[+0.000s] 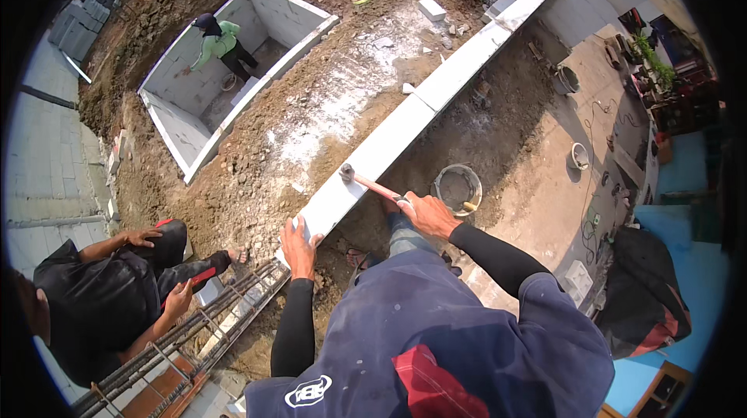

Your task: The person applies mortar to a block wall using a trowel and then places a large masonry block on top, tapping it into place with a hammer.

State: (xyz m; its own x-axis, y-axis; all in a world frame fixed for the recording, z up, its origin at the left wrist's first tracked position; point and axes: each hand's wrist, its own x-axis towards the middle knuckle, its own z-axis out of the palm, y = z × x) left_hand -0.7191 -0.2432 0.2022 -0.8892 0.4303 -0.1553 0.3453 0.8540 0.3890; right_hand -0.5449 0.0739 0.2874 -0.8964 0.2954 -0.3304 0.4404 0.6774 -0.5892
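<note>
My right hand [430,215] is wrapped round the handle of a hammer [379,188]. The hammer's dark head rests on or just above the top of a long low wall of white blocks [438,91]; I cannot tell whether it touches. Against the near end of that wall lies my left hand [297,249], fingers stretched out over the block's top, holding nothing. To the right of the wall, close to my right hand, stands a bucket [443,199] with grey mortar inside and a yellowish tool handle at its edge.
A steel rebar cage [187,366] extends from the wall's near end toward the lower left, beside a seated person [93,301]. Another person [223,45] stands inside a block-walled pit [292,62]. Loose blocks [432,9] lie far off; buckets [580,156] and cables are on the right.
</note>
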